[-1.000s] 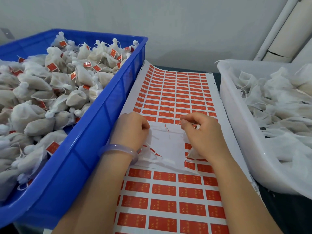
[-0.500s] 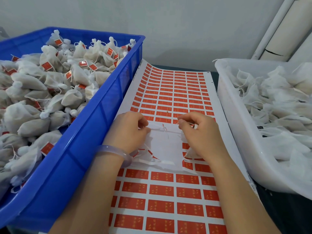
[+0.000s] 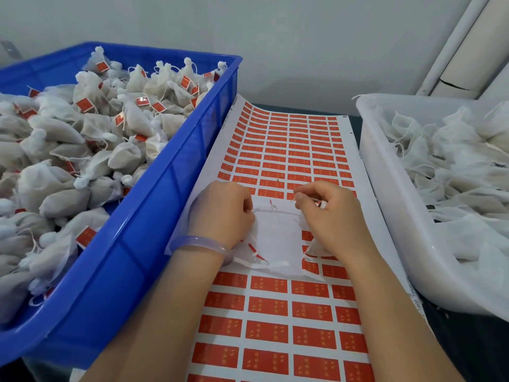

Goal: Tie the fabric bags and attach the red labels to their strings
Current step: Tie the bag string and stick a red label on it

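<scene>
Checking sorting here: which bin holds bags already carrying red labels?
The blue bin on the left: its tied bags show red labels, while the loose bags in the white bin show none.

Your crate (image 3: 176, 172) at nine o'clock is blue, its bags (image 3: 55, 186) white with red tags (image 3: 86, 236). The sheet (image 3: 213, 164) at twelve shows red labels (image 3: 268, 285) gridded on white. Your bangle (image 3: 203, 244) is lilac.

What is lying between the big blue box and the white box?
The sheet of red labels, with a white fabric bag on it; the head view shows this.
</scene>
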`<control>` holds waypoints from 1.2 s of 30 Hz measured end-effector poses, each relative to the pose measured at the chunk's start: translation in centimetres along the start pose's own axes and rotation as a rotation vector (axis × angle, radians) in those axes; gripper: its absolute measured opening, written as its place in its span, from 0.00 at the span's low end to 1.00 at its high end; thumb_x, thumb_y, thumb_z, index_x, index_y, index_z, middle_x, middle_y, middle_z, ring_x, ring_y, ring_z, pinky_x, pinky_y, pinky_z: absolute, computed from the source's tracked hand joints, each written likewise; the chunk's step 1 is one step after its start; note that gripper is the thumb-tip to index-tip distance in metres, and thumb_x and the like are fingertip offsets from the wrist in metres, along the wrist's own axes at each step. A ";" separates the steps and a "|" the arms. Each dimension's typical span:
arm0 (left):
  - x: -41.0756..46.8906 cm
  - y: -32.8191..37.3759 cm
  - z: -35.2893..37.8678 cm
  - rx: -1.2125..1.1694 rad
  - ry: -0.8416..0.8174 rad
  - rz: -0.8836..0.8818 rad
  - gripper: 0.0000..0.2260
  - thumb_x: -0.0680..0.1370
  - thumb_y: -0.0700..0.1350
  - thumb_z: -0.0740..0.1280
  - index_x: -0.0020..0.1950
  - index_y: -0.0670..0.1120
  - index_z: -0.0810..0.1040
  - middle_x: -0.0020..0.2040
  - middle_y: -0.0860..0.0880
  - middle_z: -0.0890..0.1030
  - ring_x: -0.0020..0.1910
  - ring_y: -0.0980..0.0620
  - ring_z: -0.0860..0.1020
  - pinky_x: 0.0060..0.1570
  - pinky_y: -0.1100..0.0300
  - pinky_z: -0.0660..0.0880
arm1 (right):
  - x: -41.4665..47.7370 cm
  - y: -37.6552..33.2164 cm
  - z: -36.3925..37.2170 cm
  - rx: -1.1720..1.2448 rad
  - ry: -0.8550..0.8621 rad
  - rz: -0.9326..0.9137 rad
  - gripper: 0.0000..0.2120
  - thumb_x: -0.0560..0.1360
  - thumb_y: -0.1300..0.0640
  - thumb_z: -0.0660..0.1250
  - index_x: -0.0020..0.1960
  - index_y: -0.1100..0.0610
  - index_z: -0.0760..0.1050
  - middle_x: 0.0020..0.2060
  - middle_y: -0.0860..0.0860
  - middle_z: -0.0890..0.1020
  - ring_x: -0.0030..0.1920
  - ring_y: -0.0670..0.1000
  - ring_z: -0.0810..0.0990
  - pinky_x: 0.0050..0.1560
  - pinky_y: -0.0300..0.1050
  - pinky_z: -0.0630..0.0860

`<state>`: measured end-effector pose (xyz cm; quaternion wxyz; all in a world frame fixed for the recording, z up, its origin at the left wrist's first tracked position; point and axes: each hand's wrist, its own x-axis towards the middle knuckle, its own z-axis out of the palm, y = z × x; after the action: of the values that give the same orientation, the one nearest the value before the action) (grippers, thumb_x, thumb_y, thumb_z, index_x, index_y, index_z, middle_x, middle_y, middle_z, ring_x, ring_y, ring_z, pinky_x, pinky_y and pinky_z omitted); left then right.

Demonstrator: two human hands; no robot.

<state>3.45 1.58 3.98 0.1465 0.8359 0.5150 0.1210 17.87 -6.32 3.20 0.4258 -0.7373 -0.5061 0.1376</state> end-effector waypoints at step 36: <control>-0.4 -0.8 -0.4 -0.260 0.059 0.031 0.10 0.80 0.53 0.58 0.46 0.49 0.76 0.49 0.54 0.79 0.44 0.55 0.79 0.48 0.59 0.78 | 0.0 -0.1 -0.2 -0.001 0.017 0.016 0.04 0.77 0.52 0.63 0.47 0.42 0.72 0.40 0.32 0.72 0.39 0.32 0.72 0.32 0.19 0.62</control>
<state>2.50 1.57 4.07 0.2365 0.8138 0.4860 0.2136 17.91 -6.36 3.41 0.4286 -0.7428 -0.4964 0.1344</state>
